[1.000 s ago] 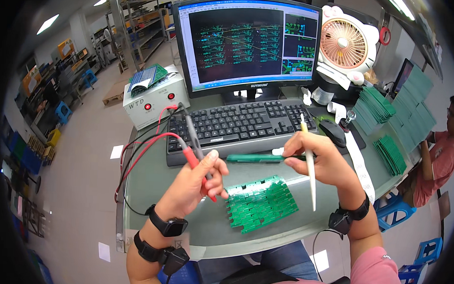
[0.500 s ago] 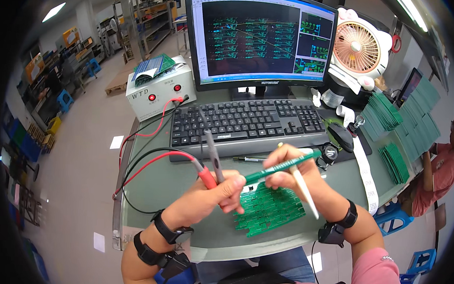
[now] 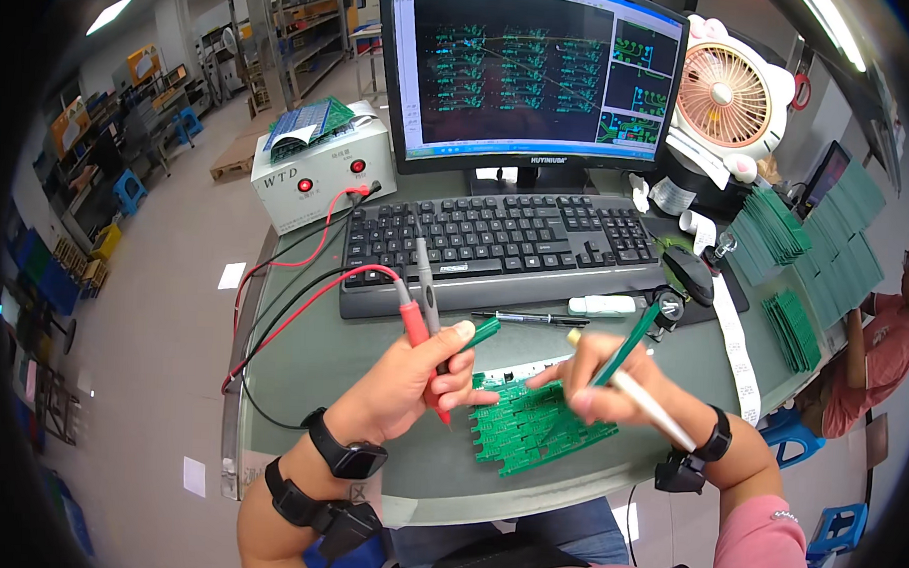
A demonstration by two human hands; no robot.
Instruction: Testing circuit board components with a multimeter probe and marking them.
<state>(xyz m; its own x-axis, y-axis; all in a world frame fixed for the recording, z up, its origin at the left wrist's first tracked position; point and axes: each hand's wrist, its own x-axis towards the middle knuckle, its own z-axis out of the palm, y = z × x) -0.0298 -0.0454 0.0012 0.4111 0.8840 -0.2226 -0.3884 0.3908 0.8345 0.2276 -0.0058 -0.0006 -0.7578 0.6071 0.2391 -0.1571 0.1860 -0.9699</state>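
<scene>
My left hand (image 3: 416, 378) is closed around a red test probe (image 3: 412, 321), a grey test probe (image 3: 426, 283) and a short green pen cap (image 3: 483, 332). A green pen (image 3: 633, 340) sits in my closed right hand (image 3: 606, 379), its far end reaching toward the mouse. Through the same fingers runs a white stick-like tool (image 3: 655, 409); its kind I cannot make out. Beneath both hands lies a green circuit board panel (image 3: 530, 427) on the desk, its upper part partly hidden by my fingers.
Behind the hands are a keyboard (image 3: 506, 246), a black pen (image 3: 528, 318), a white tube (image 3: 602, 305) and a mouse (image 3: 686, 272). A white tester box (image 3: 323, 179) feeds the leads at left. Green board stacks (image 3: 791, 331) stand at right, near another person (image 3: 878, 349).
The green pen has come apart: its cap stays in my left hand, while the pen has moved right with my right hand and now tilts upward. A white tube shows behind.
</scene>
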